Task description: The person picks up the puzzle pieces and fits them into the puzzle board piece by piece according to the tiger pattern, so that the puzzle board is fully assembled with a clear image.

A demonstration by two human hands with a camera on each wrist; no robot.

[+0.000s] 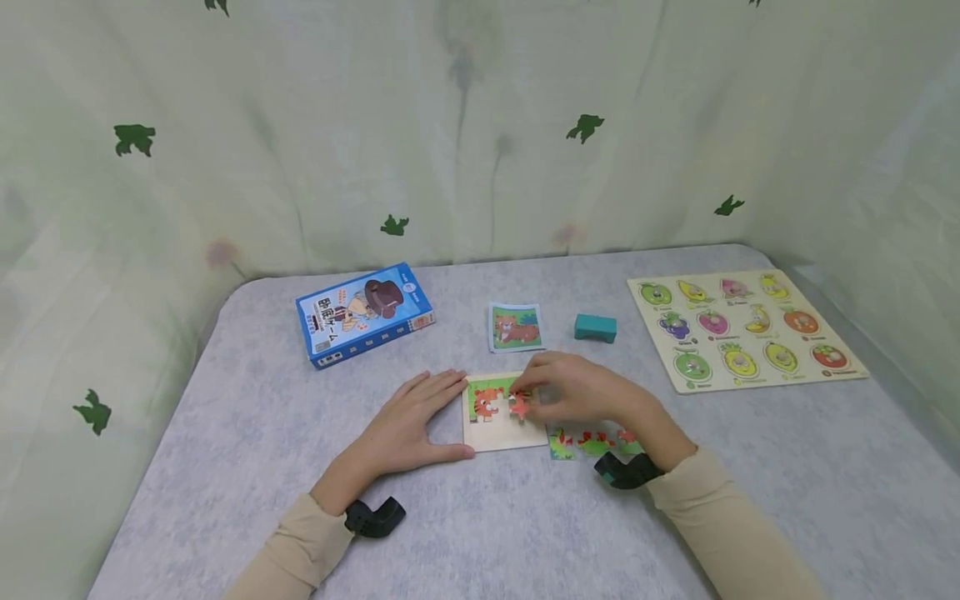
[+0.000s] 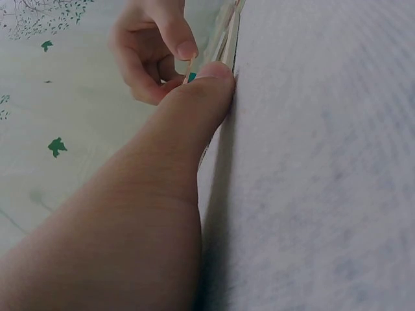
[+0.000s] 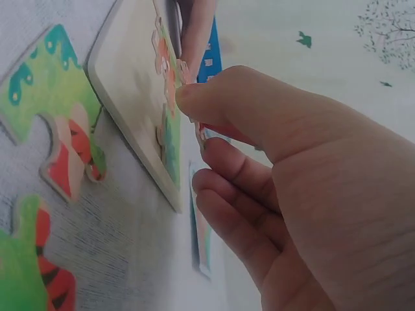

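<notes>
A wooden jigsaw tray (image 1: 498,437) lies in mid-table, with tiger pieces (image 1: 486,402) fitted in its upper part. My right hand (image 1: 573,389) pinches a puzzle piece (image 1: 519,407) between thumb and index finger above the tray; in the right wrist view that piece (image 3: 200,135) appears edge-on, tilted. Flat on the table, my left hand (image 1: 408,425) touches the tray's left side with straight fingers and thumb. Loose puzzle pieces (image 1: 596,442) with green and orange print lie below my right hand, and one of them (image 3: 48,84) shows large in the right wrist view.
A picture card (image 1: 516,327) of the tiger lies beyond the tray, beside a teal block (image 1: 596,327). At the back left is a blue box (image 1: 367,312). On the right lies a fruit puzzle board (image 1: 746,329). A leaf-patterned curtain (image 1: 337,125) hangs behind the table.
</notes>
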